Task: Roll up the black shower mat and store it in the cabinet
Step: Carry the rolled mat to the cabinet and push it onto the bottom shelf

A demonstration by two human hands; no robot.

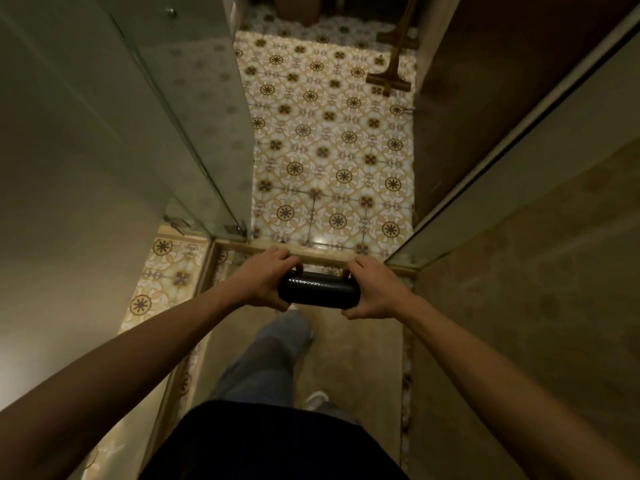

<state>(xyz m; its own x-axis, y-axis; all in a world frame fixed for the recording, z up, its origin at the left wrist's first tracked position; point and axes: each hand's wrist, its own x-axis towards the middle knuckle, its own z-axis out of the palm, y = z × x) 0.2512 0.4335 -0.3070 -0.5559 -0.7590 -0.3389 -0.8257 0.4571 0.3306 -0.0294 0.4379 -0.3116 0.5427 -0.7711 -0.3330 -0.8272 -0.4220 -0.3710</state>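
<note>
The black shower mat (318, 289) is rolled into a tight, textured cylinder and held level in front of me at about waist height. My left hand (265, 278) grips its left end, fingers wrapped over the top. My right hand (375, 289) grips the right end the same way. Both ends of the roll are hidden inside my palms. No cabinet is visible in this view.
I stand inside a shower stall, one leg (273, 355) stepping forward. A glass door (180, 133) hangs open on the left and a glass panel (519, 161) runs along the right. A raised threshold (322, 251) precedes patterned floor tiles (329, 150). A long-handled floor wiper (389, 81) stands far right.
</note>
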